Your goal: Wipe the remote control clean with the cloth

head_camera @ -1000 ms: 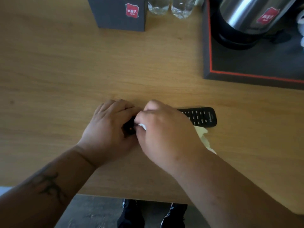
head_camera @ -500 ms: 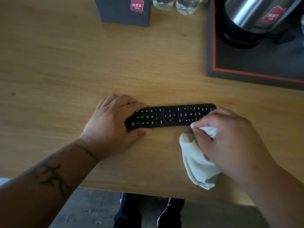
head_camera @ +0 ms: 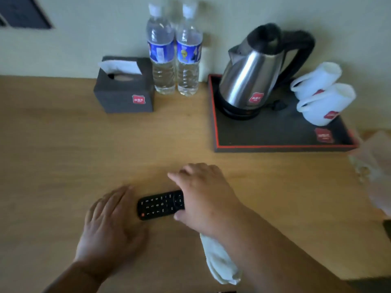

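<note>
Right hand (head_camera: 203,195) lies over the right part of the long black remote control (head_camera: 160,205), fingers bent down across its far edge and thumb at its near edge, so it grips the remote and hides the right half of it. From under that wrist a rolled off-white cloth (head_camera: 220,261) lies on the light wooden surface (head_camera: 63,155), reaching toward the near edge; whether the hand holds the cloth cannot be told. Left hand (head_camera: 112,225) rests flat on the surface with straight, relaxed fingers, just beside the left end of the remote, holding nothing. The remote lies on the surface near the front, button side up, between the two hands.

Farther back stands a dark grey tissue box (head_camera: 124,92) with a red label and a white tissue showing. Just right of it stand two clear plastic water bottles (head_camera: 175,58) with blue labels, side by side against the wall. To the right, a black tray with a red rim (head_camera: 275,146) carries a steel electric kettle (head_camera: 251,75) with a black handle and two white mugs (head_camera: 321,94). At the right edge is a blurred pale shape that cannot be made out.
</note>
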